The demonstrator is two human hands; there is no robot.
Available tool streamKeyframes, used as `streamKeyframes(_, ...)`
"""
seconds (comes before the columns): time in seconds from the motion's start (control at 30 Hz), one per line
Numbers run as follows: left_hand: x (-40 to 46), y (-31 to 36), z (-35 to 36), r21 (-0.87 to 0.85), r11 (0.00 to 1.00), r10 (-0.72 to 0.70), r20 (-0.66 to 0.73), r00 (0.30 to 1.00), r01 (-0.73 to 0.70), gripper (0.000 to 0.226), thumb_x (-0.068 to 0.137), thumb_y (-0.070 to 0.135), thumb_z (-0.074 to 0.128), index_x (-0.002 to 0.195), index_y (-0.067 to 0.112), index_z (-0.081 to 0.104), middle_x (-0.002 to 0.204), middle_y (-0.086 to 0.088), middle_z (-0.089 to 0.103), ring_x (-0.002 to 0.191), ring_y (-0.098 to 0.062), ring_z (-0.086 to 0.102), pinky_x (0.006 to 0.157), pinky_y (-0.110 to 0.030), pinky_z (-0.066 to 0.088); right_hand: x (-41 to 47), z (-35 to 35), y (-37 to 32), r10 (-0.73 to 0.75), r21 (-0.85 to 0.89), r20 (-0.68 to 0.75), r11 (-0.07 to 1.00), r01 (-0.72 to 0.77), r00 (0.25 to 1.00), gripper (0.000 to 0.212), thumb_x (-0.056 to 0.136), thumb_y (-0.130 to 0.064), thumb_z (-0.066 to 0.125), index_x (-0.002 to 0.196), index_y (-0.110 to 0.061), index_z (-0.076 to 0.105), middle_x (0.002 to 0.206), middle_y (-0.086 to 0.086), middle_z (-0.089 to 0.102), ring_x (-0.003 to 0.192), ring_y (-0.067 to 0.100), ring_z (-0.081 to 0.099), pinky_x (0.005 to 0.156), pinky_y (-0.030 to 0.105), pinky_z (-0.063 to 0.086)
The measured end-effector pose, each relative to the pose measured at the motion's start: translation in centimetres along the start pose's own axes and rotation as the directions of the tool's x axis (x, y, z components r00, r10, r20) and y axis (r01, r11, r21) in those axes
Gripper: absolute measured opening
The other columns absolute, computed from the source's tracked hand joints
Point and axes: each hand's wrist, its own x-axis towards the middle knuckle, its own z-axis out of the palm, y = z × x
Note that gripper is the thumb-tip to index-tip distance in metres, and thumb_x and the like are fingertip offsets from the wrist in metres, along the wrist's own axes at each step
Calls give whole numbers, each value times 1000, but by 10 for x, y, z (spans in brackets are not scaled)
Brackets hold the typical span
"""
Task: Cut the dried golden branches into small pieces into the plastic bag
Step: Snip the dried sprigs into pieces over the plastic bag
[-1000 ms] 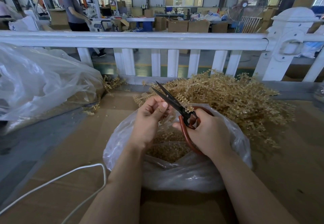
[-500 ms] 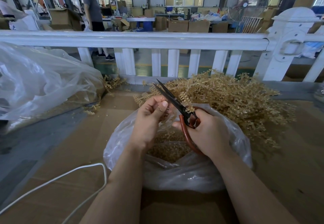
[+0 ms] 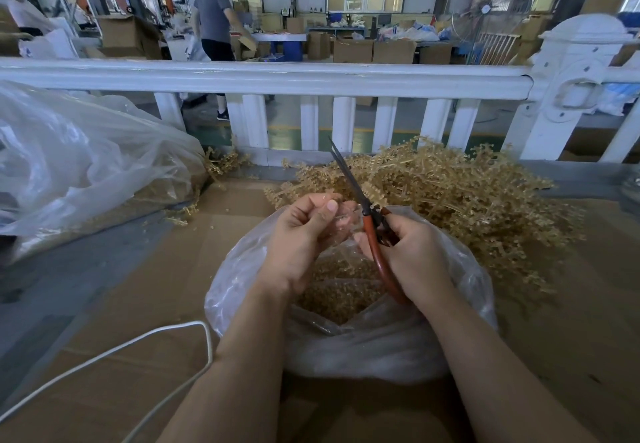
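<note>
Your right hand (image 3: 412, 252) grips the scissors (image 3: 370, 224) by the red handles, fingers curled tight round them; blades look closed or nearly so, tips pointing up & away toward the white railing (image 3: 263, 77). A small golden sprig (image 3: 375, 195) sits right at the blades near the pivot. Your left hand (image 3: 304, 231) is curled w/ thumb over fingertips just beside the blades; can't tell what it pinches, maybe clear plastic or a stem bit.

Both hands hover over the open plastic bag (image 3: 346, 345), which lies on the cardboard-covered table (image 3: 138, 304) directly in front of you, w/ cut gold pieces (image 3: 339, 286) piled inside. The uncut golden branches (image 3: 467, 200) are heaped behind & to the right of the bag, touching its far rim.

Left side: a big clear bag (image 3: 76, 165) w/ more gold bits at its edge. A white cord (image 3: 145, 338) loops near your left forearm.
</note>
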Motion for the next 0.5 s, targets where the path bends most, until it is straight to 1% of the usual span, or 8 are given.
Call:
streamKeyframes(0.1,-1,2,0,-13,999,-52,12,999,53,26,83,27,69,104,13,61,88,-1,76,76,-13,72,64,-24,56,1,1,0,31,92,-13,995,-30,999,12,85,-27,77,76,-31,71,70,-15,73,64,0,68,53,11,48)
streamKeyframes(0.17,-1,4,1,-20,994,-104,0,995,104,37,79,34,75,109,16,61,89,0,76,76,-13,72,60,-24,55,2,1,0,42,159,-26,987,-37,999,10,86,-25,77,80,-31,72,73,-14,74,67,1,69,56,12,51)
streamKeyframes(0.23,-2,6,0,30,987,-155,-9,988,155,43,78,35,73,113,15,61,90,2,75,78,-13,71,59,-25,55,2,0,-1,56,227,-31,973,-48,998,3,88,-23,76,86,-24,73,75,-10,75,70,4,71,60,16,54)
streamKeyframes(0.27,-3,7,0,76,981,-181,-7,984,181,43,76,36,74,111,15,63,90,3,75,77,-13,70,59,-25,54,2,0,-1,61,236,-42,970,-50,997,4,88,-24,75,87,-21,73,76,-7,76,70,7,72,62,20,56)
streamKeyframes(0.33,-5,7,-2,181,957,-232,22,972,224,38,73,41,78,102,18,69,88,0,73,73,-12,66,59,-22,51,2,0,-1,70,252,-72,966,-49,995,8,87,-26,76,85,-19,73,74,-2,75,67,12,71,61,25,57)
streamKeyframes(0.43,-9,9,-3,342,904,-312,113,943,258,19,77,39,79,88,23,77,87,-1,72,64,-7,58,57,-17,44,1,-2,-2,79,303,-113,952,-42,990,12,87,-25,76,81,-15,73,65,-3,71,54,5,63,50,18,48)
streamKeyframes(0.5,-10,11,-3,375,886,-355,166,920,274,11,79,35,78,84,24,78,85,-2,73,64,-8,57,58,-18,44,1,-2,-2,71,292,-137,956,-29,988,14,88,-25,75,80,-14,71,61,-5,68,52,2,60,50,16,46)
